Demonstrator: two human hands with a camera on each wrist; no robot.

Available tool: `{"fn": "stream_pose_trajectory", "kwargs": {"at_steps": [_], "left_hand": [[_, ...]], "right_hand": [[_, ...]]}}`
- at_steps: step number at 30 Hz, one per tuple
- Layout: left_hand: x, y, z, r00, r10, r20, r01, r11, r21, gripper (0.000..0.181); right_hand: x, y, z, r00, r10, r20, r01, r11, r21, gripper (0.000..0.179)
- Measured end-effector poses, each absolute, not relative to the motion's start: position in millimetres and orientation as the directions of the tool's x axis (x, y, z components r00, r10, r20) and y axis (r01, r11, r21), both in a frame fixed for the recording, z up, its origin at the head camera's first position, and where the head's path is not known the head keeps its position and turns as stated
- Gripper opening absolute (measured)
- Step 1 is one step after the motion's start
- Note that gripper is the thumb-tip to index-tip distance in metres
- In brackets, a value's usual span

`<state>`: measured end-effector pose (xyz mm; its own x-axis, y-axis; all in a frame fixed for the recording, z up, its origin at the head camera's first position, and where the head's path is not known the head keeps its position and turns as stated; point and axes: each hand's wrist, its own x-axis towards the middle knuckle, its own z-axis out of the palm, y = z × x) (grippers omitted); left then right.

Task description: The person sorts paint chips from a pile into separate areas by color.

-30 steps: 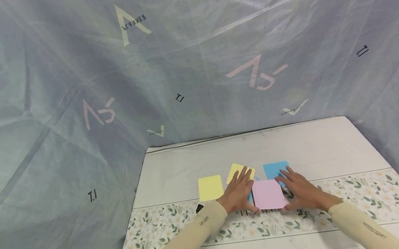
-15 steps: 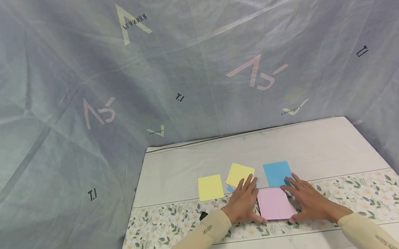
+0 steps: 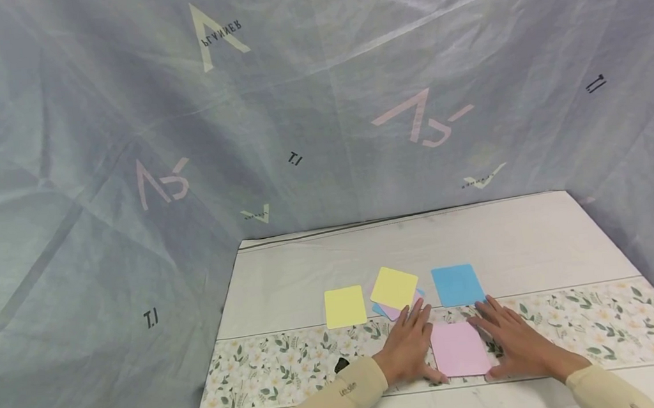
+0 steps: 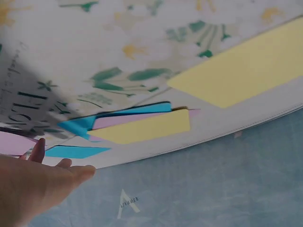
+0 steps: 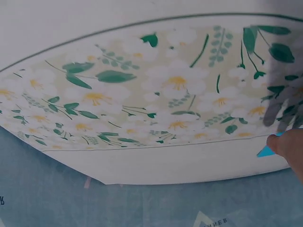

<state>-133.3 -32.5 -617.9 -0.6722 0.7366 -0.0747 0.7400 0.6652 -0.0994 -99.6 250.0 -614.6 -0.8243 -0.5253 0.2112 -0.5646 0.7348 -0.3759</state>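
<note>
A pink square card (image 3: 460,349) lies flat between the two hands in the head view, near the front of the floral band. My left hand (image 3: 408,345) holds its left side, thumb at the near corner and index finger by the far one. My right hand (image 3: 519,346) holds the right side in the same way. In the left wrist view the pink card (image 4: 16,143) shows at the left edge, by a raised fingertip of the left hand (image 4: 38,187). Only a fingertip of the right hand (image 5: 289,146) enters the right wrist view, beside a blue corner.
Beyond the hands lie a yellow card (image 3: 345,306), a fanned pile of cards (image 3: 394,287) with yellow on top of pink and blue, and a blue card (image 3: 457,284). The white cloth (image 3: 286,265) has a floral band; grey-blue fabric walls (image 3: 319,102) surround it.
Both hands have drawn the pink card toward the person and a little right. It no longer overlaps the blue card, and the fanned pile has come into fuller view.
</note>
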Motion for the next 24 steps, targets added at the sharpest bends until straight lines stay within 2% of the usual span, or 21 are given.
{"fn": "stream_pose_trajectory", "kwargs": {"at_steps": [4,24], "left_hand": [[-130.2,-30.8,-618.9,-0.668,0.739,-0.092,0.744,0.662,-0.091,0.108],[-128.7,-32.8,-624.8,-0.662,0.748,-0.042,0.746,0.654,-0.121,0.111]], "right_hand": [[-98.7,252.8,-619.6,-0.803,-0.535,0.264,-0.596,0.733,-0.328,0.111],[-99.5,256.3,-622.2,-0.779,-0.564,0.275,-0.626,0.723,-0.291,0.112]]}}
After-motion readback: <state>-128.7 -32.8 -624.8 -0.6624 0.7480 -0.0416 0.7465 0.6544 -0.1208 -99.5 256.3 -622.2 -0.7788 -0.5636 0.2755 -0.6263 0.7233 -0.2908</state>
